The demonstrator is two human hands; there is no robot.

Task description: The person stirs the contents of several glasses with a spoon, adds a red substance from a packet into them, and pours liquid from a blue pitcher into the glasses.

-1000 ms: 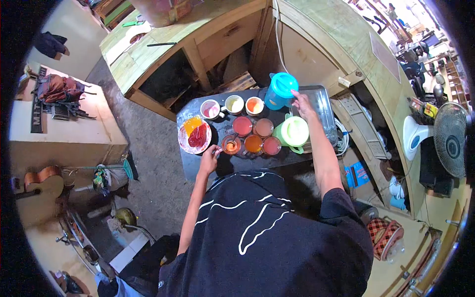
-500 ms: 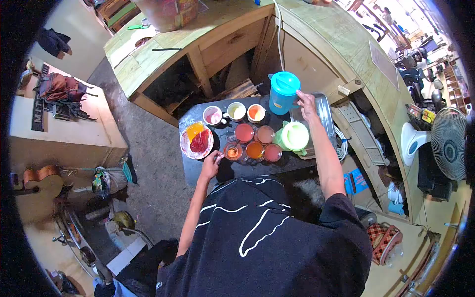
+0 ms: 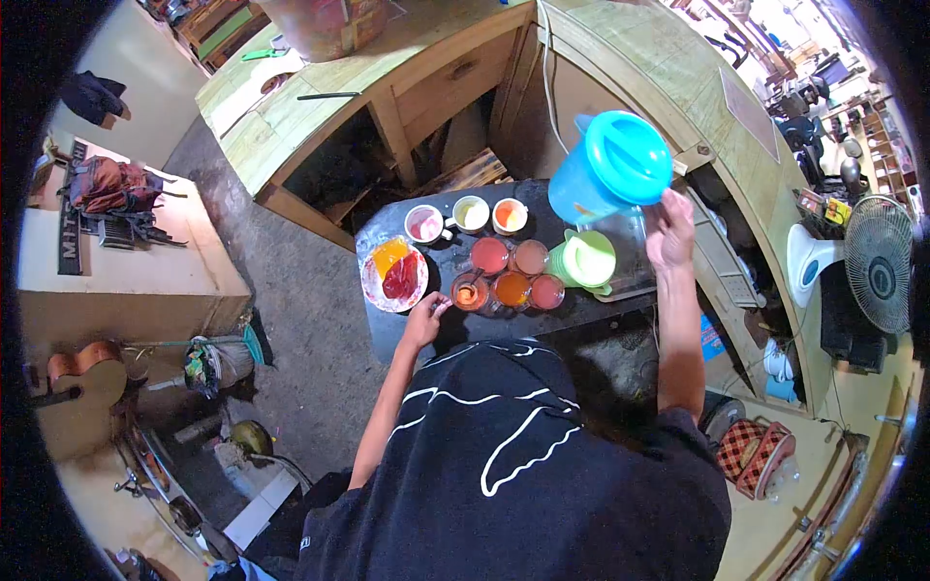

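A blue lidded pitcher (image 3: 605, 169) is up off the table, with my right hand (image 3: 670, 230) closed on its handle side. Below it a light green pitcher (image 3: 584, 259) stands at the right of several glasses with red and orange contents (image 3: 511, 289). My left hand (image 3: 426, 318) rests at the table's near edge, between a bowl (image 3: 394, 298) of red and yellow pieces and the nearest glass (image 3: 469, 291); its fingers are bent together, and what they hold, if anything, is too small to name. Three white cups (image 3: 424, 224) line the far side.
The dark table (image 3: 387, 334) stands before a wooden counter (image 3: 417, 68) with open shelves. A metal tray (image 3: 635, 254) lies at the table's right end. A fan (image 3: 877, 261) is at the far right, a broom (image 3: 257, 339) at the left.
My right hand has lifted the blue pitcher off the table and brought it up and to the right. My left hand has stayed near the bowl.
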